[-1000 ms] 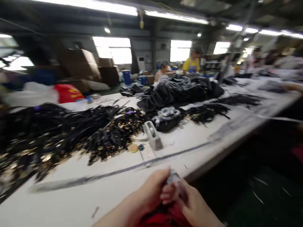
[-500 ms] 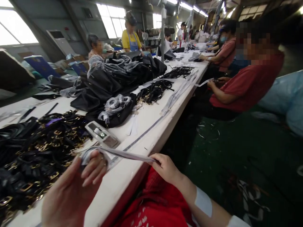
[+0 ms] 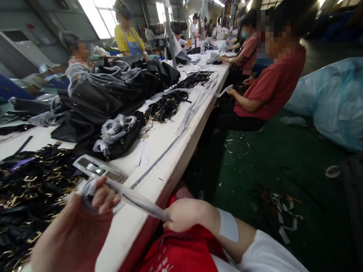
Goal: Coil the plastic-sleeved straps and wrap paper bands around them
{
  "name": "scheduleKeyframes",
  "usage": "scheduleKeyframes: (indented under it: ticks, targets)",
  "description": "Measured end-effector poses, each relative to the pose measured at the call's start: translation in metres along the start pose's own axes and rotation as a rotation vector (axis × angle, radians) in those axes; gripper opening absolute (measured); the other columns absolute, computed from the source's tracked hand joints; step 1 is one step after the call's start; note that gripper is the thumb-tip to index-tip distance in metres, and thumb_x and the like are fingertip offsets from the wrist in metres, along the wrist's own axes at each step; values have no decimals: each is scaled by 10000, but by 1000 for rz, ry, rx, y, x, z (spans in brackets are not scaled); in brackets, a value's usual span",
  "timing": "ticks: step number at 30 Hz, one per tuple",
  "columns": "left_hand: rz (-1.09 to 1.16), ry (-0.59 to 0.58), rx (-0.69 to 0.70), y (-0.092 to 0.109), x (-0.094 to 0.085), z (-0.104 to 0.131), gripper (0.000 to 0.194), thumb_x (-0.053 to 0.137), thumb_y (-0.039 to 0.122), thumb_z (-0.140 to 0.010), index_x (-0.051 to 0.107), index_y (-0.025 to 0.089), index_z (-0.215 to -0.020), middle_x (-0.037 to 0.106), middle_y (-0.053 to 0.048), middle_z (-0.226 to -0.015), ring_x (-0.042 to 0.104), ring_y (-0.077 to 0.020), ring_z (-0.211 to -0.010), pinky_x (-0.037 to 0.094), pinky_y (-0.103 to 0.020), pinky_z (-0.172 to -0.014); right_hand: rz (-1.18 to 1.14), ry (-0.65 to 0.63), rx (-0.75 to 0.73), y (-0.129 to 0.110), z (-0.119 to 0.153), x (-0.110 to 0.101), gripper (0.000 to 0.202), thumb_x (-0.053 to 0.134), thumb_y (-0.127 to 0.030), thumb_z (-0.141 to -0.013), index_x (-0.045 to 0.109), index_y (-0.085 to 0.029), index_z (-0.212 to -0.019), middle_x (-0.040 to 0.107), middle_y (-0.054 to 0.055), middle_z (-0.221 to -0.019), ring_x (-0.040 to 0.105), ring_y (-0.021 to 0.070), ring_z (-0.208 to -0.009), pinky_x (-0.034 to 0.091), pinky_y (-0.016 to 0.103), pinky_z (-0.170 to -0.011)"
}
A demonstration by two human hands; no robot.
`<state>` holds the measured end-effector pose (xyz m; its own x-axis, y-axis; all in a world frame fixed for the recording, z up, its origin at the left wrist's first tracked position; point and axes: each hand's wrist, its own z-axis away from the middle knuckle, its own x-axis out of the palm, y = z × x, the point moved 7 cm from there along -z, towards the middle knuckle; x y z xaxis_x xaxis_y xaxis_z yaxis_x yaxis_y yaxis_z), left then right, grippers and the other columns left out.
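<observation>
A strap in clear plastic (image 3: 138,198) runs between my two hands above the front edge of the white table. Its left part is looped around the curled fingers of my left hand (image 3: 76,230), which is closed on it. The strap's right part goes into the closed fingers of my right hand (image 3: 185,215), low in front of the red apron (image 3: 172,255). What lies inside that grip is hidden. Just behind my left hand is a grey-white device with a small window (image 3: 99,168). Black straps with gold buckles (image 3: 36,189) lie heaped to the left.
Coiled plastic-wrapped straps (image 3: 116,130) rest on a black bag, beside a large pile of black bags (image 3: 99,98). Long wrapped straps (image 3: 195,102) lie along the table edge (image 3: 172,162). A co-worker in a red shirt (image 3: 269,87) sits at right, near a bluish plastic bundle (image 3: 331,98).
My right hand has drawn down and closer to me, with the strap now slanting lower. My left hand has shifted slightly left, its fingers curled tighter. The camera view has turned right.
</observation>
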<state>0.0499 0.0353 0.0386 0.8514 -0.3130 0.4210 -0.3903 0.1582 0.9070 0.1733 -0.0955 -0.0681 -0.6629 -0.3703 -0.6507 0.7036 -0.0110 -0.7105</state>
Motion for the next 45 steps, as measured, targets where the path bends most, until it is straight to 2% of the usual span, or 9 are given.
scheduleKeyframes:
  ticks: [6,9,13,16,21,25,29,37,45]
  targets:
    - [-797,-126,677,1,28,26,342,481,459,-927,666,171,-945,651,-72,-884,607,-232,-883,484,-385,-874,-719,-609,-551,-65,23,17,253,549,-355,-894,719,-179,-833,724,-1,-765,679,133,-717,484,172,-590]
    - [-1139,-468,725,-32,37,44,235,501,365,-910,644,186,-859,664,-72,-810,601,-207,-734,462,-315,-689,-1181,-354,-504,-39,33,-25,524,514,-594,-867,705,-115,-775,685,45,-701,595,118,-547,432,198,-475]
    - [-1315,-795,404,-75,41,68,277,461,371,-923,543,197,-722,575,-26,-648,487,-157,-568,361,-271,-554,-800,91,-301,13,33,-60,460,573,-518,-851,714,-101,-718,638,22,-584,535,109,-476,413,210,-461]
    - [-1062,-742,-42,-84,33,71,460,393,516,-944,473,189,-630,479,1,-568,389,-119,-521,310,-240,-503,-585,363,-221,22,29,-69,304,689,-353,-778,708,-122,-974,705,60,-872,638,185,-786,507,282,-733]
    - [-555,-432,-546,-68,19,73,608,401,706,-865,542,165,-626,323,53,-435,299,-84,-411,280,-212,-426,-423,483,-346,-14,20,-40,688,771,-220,-683,527,-169,-1324,623,118,-1279,583,252,-1159,428,365,-1027]
    - [-509,-298,-486,-45,14,70,596,485,683,-839,573,150,-587,323,49,-403,325,-79,-377,305,-207,-412,-500,653,-248,-7,20,-42,428,684,-211,-803,593,-195,-1221,708,43,-975,657,186,-870,505,302,-832]
    - [-552,-283,-463,-38,4,69,608,486,683,-844,586,141,-587,341,48,-398,306,-66,-372,289,-196,-403,-628,518,-303,-1,27,-61,136,631,-246,-876,673,-178,-985,704,10,-842,638,145,-751,480,226,-685]
    - [-39,-295,-444,-38,7,63,642,459,639,-874,484,164,-444,157,87,-318,184,-48,-278,351,-211,-375,-611,222,-288,-17,8,-32,453,457,-524,-962,716,-154,-990,705,46,-927,629,192,-876,472,275,-783]
    - [347,-237,-250,14,-1,50,357,592,408,-888,654,122,-683,135,115,-416,170,-18,-321,429,-163,-427,-565,494,-227,-20,1,-27,333,686,-373,-824,644,-187,-1097,695,52,-1002,627,227,-914,490,320,-825]
